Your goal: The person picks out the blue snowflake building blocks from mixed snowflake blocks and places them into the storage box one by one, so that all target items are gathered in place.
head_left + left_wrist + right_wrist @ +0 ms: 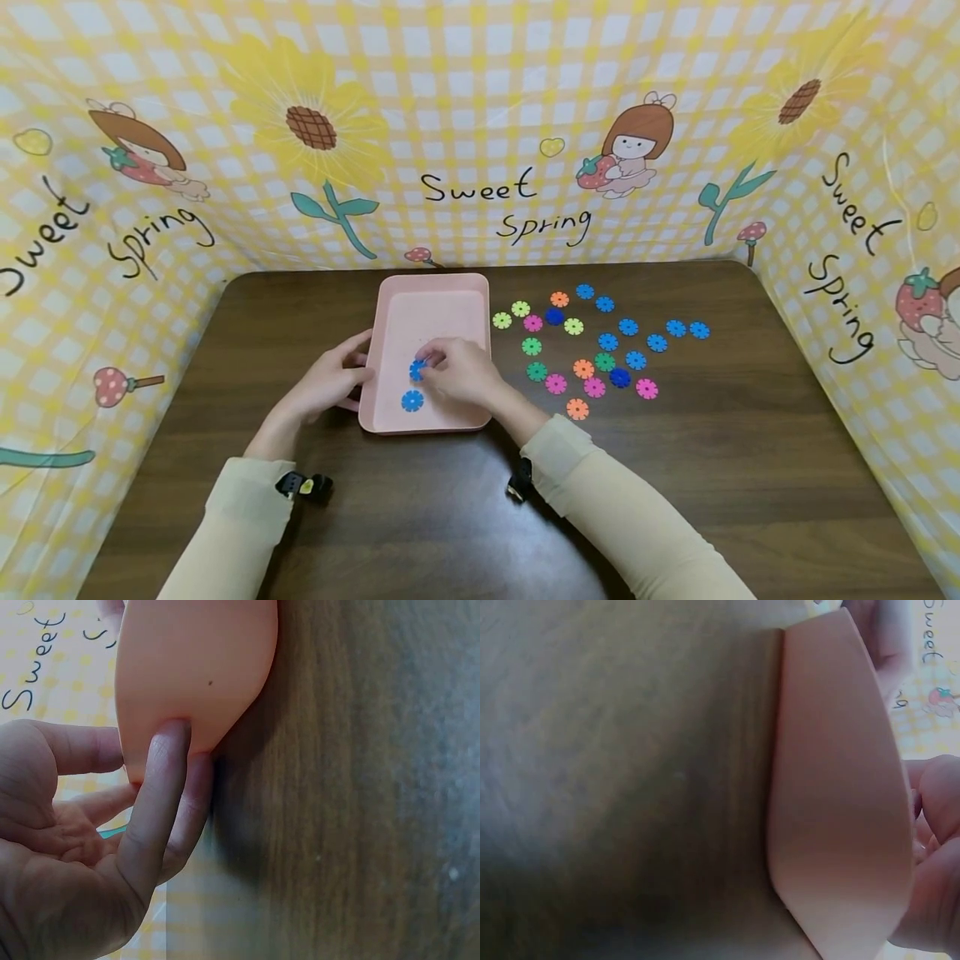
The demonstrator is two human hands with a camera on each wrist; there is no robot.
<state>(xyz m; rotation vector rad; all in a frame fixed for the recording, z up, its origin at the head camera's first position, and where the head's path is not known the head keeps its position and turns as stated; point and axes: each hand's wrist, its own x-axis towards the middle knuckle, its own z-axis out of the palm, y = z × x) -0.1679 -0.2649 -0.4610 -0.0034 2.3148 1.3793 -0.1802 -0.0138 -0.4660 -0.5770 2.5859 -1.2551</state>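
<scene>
A pink tray [435, 302] rests on the table. My left hand [326, 385] holds its left side, the thumb at the rim and other fingers [154, 795] against the outer wall. Inside the tray, my right hand [461, 372] pinches a blue notched disc [416, 370] between thumb and fingertips, low over the tray floor. The fingers partly cover that disc. Just nearer to me, a second blue notched disc [412, 401] lies flat in the tray. In the right wrist view, the tray's wall [840, 780] hides most of the right hand [934, 847].
Right of the tray, many loose notched discs lie on the dark wooden table [660, 483]: light blue [627, 327], dark blue [619, 377], green [531, 346], yellow [521, 308], pink [647, 388] and orange [577, 408]. A yellow checked cloth [480, 100] walls the back and sides.
</scene>
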